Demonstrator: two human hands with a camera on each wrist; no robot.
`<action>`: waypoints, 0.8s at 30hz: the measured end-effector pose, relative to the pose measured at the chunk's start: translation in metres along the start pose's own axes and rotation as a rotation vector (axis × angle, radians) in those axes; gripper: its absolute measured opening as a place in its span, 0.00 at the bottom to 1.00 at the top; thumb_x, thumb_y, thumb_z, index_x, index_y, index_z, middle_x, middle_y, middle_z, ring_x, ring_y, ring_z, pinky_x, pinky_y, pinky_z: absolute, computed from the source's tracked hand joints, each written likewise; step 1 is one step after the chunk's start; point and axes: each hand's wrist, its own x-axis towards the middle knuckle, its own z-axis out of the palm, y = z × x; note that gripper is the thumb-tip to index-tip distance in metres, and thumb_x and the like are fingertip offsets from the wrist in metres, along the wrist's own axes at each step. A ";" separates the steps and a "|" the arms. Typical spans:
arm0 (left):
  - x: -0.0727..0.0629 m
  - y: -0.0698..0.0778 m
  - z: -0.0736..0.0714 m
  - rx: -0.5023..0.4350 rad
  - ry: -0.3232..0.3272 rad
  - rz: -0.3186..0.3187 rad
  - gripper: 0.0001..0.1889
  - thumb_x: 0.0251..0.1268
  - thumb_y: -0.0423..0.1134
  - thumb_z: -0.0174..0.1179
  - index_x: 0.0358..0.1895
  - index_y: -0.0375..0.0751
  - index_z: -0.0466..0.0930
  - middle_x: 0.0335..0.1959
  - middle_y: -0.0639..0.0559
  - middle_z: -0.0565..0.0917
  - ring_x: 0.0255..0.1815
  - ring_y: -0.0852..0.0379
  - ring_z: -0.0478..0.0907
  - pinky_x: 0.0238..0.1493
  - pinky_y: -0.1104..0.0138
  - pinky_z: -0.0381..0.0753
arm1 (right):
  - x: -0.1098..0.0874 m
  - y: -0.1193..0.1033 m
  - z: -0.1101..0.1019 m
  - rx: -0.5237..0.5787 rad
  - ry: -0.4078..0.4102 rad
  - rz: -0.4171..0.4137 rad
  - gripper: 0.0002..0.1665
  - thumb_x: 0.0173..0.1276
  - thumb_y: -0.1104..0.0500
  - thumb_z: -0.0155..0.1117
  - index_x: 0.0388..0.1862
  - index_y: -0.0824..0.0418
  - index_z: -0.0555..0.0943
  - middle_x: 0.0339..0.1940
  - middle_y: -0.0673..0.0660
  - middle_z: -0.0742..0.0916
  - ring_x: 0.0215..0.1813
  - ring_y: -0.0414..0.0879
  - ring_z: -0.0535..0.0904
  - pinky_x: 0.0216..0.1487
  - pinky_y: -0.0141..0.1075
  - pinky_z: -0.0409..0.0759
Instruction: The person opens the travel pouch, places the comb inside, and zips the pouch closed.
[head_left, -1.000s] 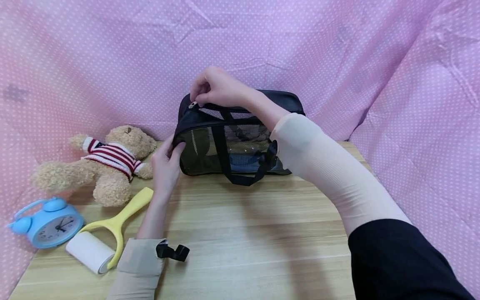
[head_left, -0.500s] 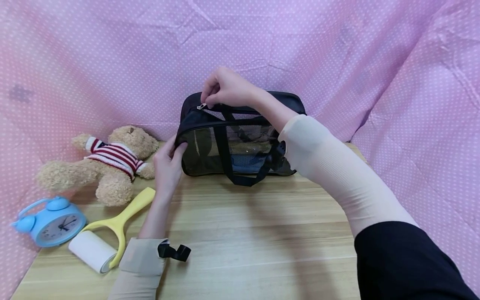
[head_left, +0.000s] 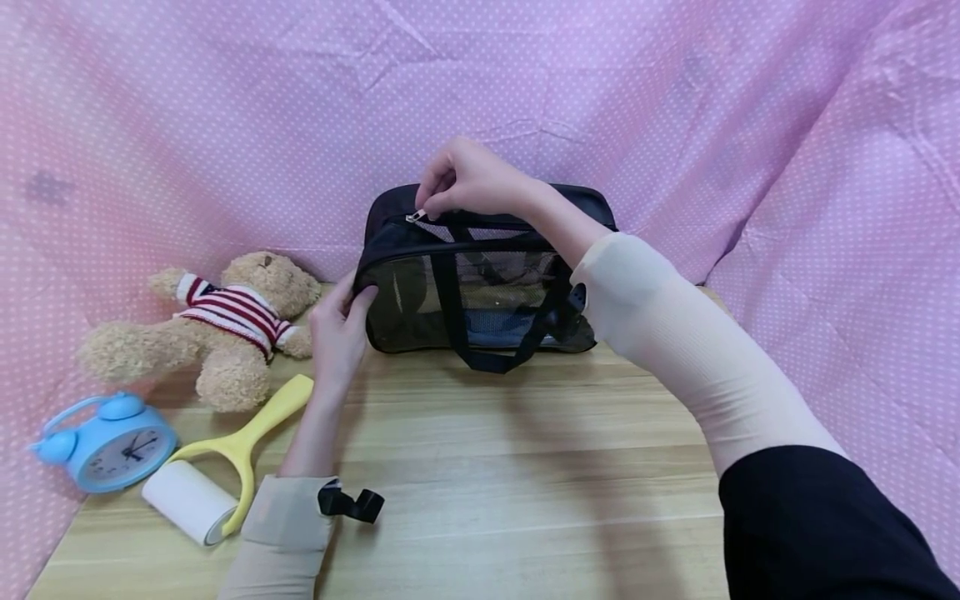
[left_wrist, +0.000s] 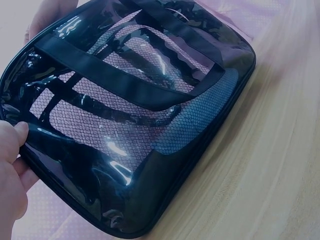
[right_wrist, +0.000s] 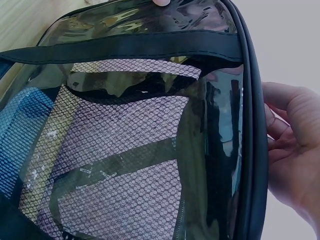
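Observation:
A black bag with see-through panels, mesh and strap handles (head_left: 495, 362) stands at the back of the table. My left hand (head_left: 337, 337) pinches the left edge of this bag (head_left: 401, 312), thumb on the front panel; in the left wrist view the thumb (left_wrist: 20, 132) lies on the glossy side. Over the top, my right hand (head_left: 476, 179) pinches the metal zipper pull (head_left: 415, 217) near the left end. In the right wrist view the right hand (right_wrist: 297, 140) shows beyond the bag's rim, the pull hidden. Something blue (right_wrist: 35, 107) shows through the mesh.
Left of the bag lies a teddy bear (head_left: 225, 321) in a striped sweater. A blue alarm clock (head_left: 123, 454) and a yellow-handled lint roller (head_left: 187, 500) lie nearer the front left. Pink dotted cloth (head_left: 637, 100) hangs behind the wooden table (head_left: 465, 500).
My right hand has drawn the zipper pull a short way to the right along the bag's top. The left hand keeps its hold on the left edge. The whole head view has shifted slightly.

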 end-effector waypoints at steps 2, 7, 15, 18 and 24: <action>0.000 0.000 0.000 0.006 -0.001 0.001 0.15 0.73 0.34 0.63 0.59 0.44 0.87 0.56 0.47 0.89 0.48 0.74 0.81 0.51 0.81 0.77 | -0.001 0.001 0.000 0.005 -0.003 0.004 0.06 0.71 0.65 0.67 0.38 0.62 0.91 0.33 0.54 0.91 0.38 0.41 0.87 0.49 0.32 0.84; 0.001 -0.001 0.000 0.016 -0.005 0.004 0.15 0.73 0.35 0.63 0.59 0.45 0.87 0.55 0.47 0.89 0.49 0.69 0.82 0.51 0.80 0.77 | -0.002 0.001 -0.001 0.021 -0.011 0.020 0.05 0.70 0.66 0.68 0.39 0.63 0.90 0.33 0.53 0.92 0.38 0.40 0.88 0.48 0.32 0.84; 0.001 0.000 -0.001 0.033 0.001 0.012 0.15 0.73 0.34 0.63 0.58 0.45 0.87 0.53 0.47 0.89 0.45 0.70 0.80 0.49 0.79 0.75 | -0.004 0.003 -0.006 -0.043 -0.022 0.041 0.06 0.70 0.65 0.67 0.38 0.62 0.90 0.35 0.54 0.92 0.38 0.40 0.88 0.49 0.32 0.84; 0.001 0.000 -0.001 0.035 0.006 0.016 0.14 0.73 0.34 0.63 0.58 0.44 0.87 0.54 0.47 0.89 0.46 0.68 0.80 0.49 0.79 0.75 | -0.005 0.003 -0.007 -0.056 -0.022 0.049 0.06 0.71 0.64 0.67 0.39 0.62 0.91 0.35 0.54 0.92 0.39 0.39 0.88 0.50 0.31 0.84; 0.001 0.000 0.000 0.031 0.002 0.007 0.15 0.73 0.34 0.63 0.59 0.45 0.87 0.55 0.47 0.89 0.47 0.71 0.80 0.50 0.80 0.75 | -0.004 0.001 -0.011 -0.078 -0.051 0.077 0.06 0.71 0.64 0.68 0.40 0.62 0.91 0.35 0.55 0.92 0.38 0.38 0.87 0.49 0.31 0.82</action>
